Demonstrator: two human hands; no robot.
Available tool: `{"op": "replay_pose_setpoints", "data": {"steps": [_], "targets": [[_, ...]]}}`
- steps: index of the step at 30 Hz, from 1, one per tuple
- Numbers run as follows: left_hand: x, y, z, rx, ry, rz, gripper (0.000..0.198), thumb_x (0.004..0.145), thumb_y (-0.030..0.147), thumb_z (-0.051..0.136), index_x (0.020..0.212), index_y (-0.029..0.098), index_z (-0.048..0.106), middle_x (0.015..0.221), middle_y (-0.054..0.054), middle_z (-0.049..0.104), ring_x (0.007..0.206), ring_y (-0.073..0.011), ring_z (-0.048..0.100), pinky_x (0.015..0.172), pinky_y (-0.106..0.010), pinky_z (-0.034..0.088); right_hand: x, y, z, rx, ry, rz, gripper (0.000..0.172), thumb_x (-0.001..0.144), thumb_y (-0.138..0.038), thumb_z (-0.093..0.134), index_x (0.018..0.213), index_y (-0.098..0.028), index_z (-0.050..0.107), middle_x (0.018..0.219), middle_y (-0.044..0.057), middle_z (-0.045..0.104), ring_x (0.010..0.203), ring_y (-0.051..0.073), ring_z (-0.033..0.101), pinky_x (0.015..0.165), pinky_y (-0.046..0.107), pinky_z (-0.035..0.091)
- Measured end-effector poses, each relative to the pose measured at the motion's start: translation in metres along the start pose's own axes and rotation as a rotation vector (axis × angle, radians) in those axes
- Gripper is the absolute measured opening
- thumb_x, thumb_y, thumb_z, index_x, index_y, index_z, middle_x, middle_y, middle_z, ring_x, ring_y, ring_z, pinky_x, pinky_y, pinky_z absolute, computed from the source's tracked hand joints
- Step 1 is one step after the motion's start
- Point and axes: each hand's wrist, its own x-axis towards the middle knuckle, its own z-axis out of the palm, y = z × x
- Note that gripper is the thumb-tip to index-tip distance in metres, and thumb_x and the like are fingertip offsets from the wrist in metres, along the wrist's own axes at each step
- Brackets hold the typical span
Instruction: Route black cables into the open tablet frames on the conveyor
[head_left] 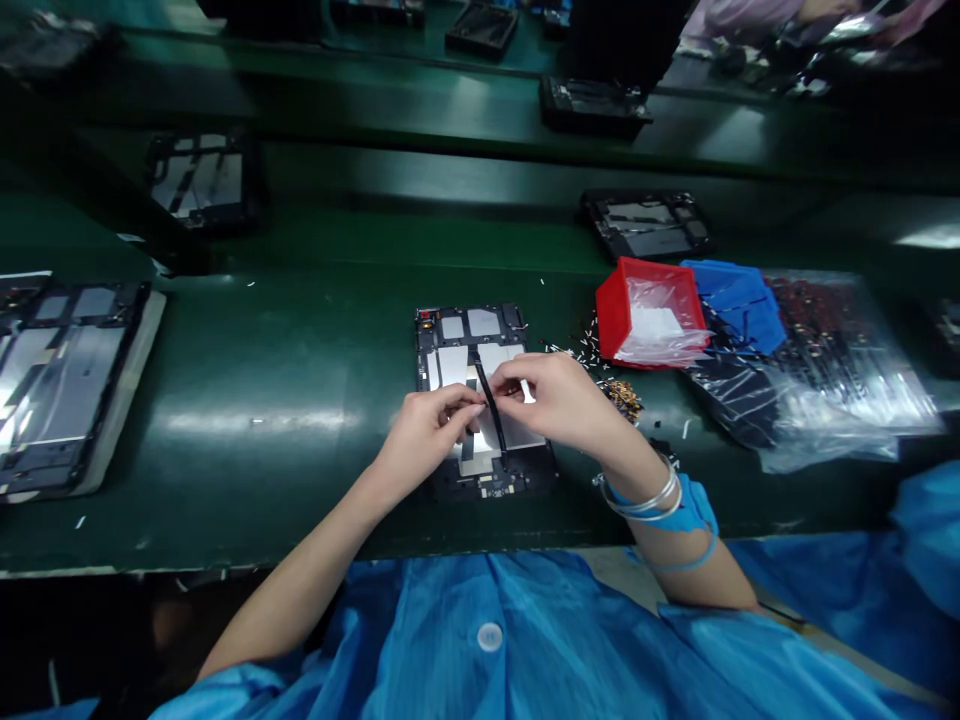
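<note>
An opened tablet (517, 355) lies on the green bench in front of me, its silvery inner panels and black frame exposed. Across its middle runs a narrow black ribbon cable (496, 425), slanting down toward the lower edge. My left hand (431, 430) comes in from the left, thumb and fingers pinched at the cable's side. From the right, my right hand (559, 400) is closed too, its fingertips at the upper half of the same cable. The fingers hide part of the cable and the panels beneath. A blue band and bracelets circle my right wrist.
Right of the tablet are a red bin (613, 310) with clear plastic bags, a blue bin (739, 300), small gold parts (622, 398) and bagged cables (817, 330). Stacked tablets (75, 385) sit at left. More tablets (649, 225) lie farther back. Another person's hands show at top right.
</note>
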Motion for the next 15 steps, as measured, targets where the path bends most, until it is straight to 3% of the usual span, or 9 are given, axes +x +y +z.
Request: {"op": "replay_pose_setpoints", "data": {"steps": [2, 6, 8, 11, 15], "targets": [[0.002, -0.002, 0.001, -0.128, 0.003, -0.064, 0.015, 0.080, 0.029, 0.061, 0.078, 0.014, 0.062, 0.061, -0.002, 0.064, 0.048, -0.0101, 0.055, 0.048, -0.019, 0.040, 0.002, 0.000, 0.002, 0.000, 0.089, -0.040, 0.012, 0.075, -0.010, 0.056, 0.073, -0.019, 0.065, 0.067, -0.002, 0.064, 0.062, 0.010, 0.055, 0.057, 0.023, 0.038], [0.007, -0.008, -0.001, -0.366, 0.093, -0.120, 0.029, 0.073, 0.038, 0.071, 0.079, 0.012, 0.058, 0.063, -0.006, 0.067, 0.045, -0.0115, 0.057, 0.038, -0.016, 0.033, -0.004, -0.005, 0.009, -0.152, 0.686, -0.224, 0.019, 0.082, -0.010, 0.056, 0.096, -0.021, 0.065, 0.091, 0.005, 0.069, 0.080, 0.016, 0.060, 0.064, 0.029, 0.046], [0.010, -0.011, -0.003, -0.448, 0.181, -0.102, 0.032, 0.070, 0.038, 0.074, 0.080, 0.012, 0.058, 0.063, -0.006, 0.068, 0.044, -0.0117, 0.057, 0.037, -0.016, 0.033, -0.009, -0.008, 0.014, -0.278, 0.852, -0.379, 0.019, 0.083, -0.009, 0.059, 0.097, -0.021, 0.064, 0.087, 0.006, 0.069, 0.080, 0.017, 0.059, 0.068, 0.032, 0.048], [0.010, -0.011, -0.005, -0.498, 0.279, -0.061, 0.030, 0.069, 0.035, 0.075, 0.081, 0.012, 0.059, 0.057, -0.003, 0.065, 0.042, -0.0106, 0.055, 0.036, -0.016, 0.034, -0.010, -0.013, 0.023, -0.369, 0.774, -0.543, 0.017, 0.083, -0.008, 0.060, 0.093, -0.022, 0.065, 0.080, 0.004, 0.070, 0.074, 0.016, 0.058, 0.066, 0.031, 0.050], [0.006, -0.007, -0.003, -0.431, 0.269, 0.008, 0.023, 0.072, 0.029, 0.073, 0.085, 0.012, 0.064, 0.054, 0.000, 0.062, 0.043, -0.0094, 0.055, 0.038, -0.016, 0.037, 0.001, -0.012, 0.034, -0.381, 0.644, -0.487, 0.012, 0.086, -0.012, 0.057, 0.089, -0.015, 0.068, 0.083, 0.007, 0.072, 0.075, 0.017, 0.057, 0.062, 0.030, 0.051]]}}
